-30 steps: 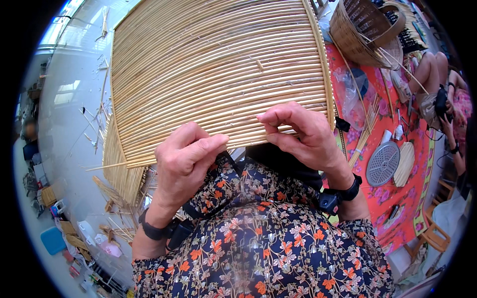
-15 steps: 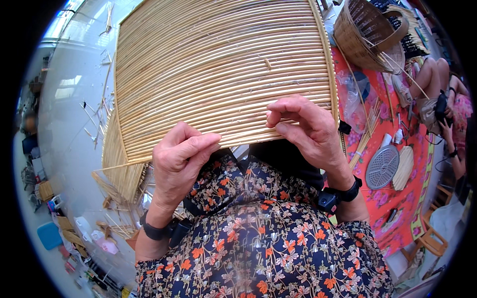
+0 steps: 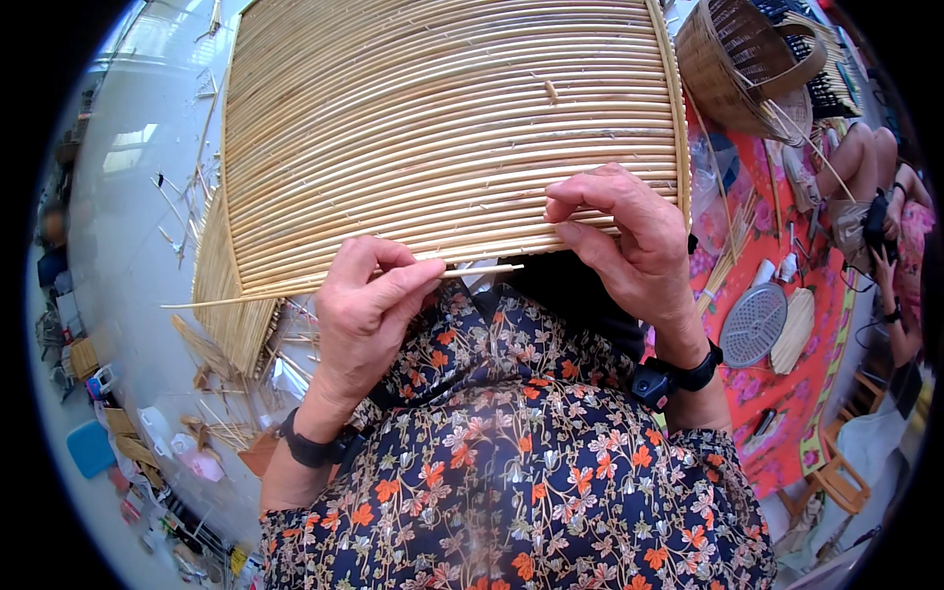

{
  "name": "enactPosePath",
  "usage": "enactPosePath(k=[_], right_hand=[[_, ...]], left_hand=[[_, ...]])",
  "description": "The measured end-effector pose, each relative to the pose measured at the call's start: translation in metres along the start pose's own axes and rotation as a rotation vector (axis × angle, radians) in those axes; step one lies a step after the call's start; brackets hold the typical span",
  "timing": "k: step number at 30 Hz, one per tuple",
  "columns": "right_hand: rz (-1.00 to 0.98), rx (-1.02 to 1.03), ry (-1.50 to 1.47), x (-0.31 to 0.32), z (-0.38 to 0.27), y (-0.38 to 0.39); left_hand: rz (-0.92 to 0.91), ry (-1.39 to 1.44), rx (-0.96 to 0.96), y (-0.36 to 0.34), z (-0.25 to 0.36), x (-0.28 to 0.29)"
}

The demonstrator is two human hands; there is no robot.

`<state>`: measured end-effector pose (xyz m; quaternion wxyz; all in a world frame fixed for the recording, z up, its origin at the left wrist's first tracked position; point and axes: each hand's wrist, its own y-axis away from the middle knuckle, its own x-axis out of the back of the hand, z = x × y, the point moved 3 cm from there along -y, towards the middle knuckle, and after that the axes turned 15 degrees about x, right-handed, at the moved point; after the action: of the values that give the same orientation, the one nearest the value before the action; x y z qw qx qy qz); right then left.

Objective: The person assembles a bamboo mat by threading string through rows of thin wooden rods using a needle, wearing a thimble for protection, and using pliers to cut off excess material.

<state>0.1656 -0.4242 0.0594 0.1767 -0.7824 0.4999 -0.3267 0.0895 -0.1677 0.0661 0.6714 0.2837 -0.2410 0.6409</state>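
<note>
Head view: thin straw-coloured stalk (image 3: pixel 487 269) along the near edge of the stalk mat (image 3: pixel 433 138), pinched by left grip (image 3: pixel 366 305), one end poking out to its right. Right grip (image 3: pixel 637 241) over mat's near right corner, thumb-index gap narrow; can't tell if it holds anything. Wicker basket (image 3: pixel 706 77) beyond it, rightward; grey perforated disc (image 3: pixel 754 324) right of it, body side.

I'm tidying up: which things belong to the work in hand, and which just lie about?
Seemingly in the work:
pale stalk, pinched by the left hand
stalk mat, partly behind the right hand

Seemingly lying about:
handled wicker basket
grey perforated disc
</note>
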Motion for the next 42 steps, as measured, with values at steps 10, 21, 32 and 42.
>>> enactPosePath(k=[10,21,32,42], right_hand=[[-0.001,-0.049,-0.022,-0.0017,0.0006,0.0004],[-0.009,-0.103,-0.032,-0.0029,-0.0015,0.0007],[-0.016,-0.089,-0.048,-0.0031,-0.0010,0.0013],[-0.034,-0.072,-0.034,-0.0021,-0.0020,-0.0002]], left_hand=[[0.032,-0.029,0.032,-0.0029,0.0004,-0.0010],[0.017,-0.049,0.030,-0.0029,0.0011,-0.0008],[0.042,-0.063,0.012,-0.0025,0.0020,-0.0016],[0.047,-0.037,0.024,-0.0036,0.0012,-0.0027]])
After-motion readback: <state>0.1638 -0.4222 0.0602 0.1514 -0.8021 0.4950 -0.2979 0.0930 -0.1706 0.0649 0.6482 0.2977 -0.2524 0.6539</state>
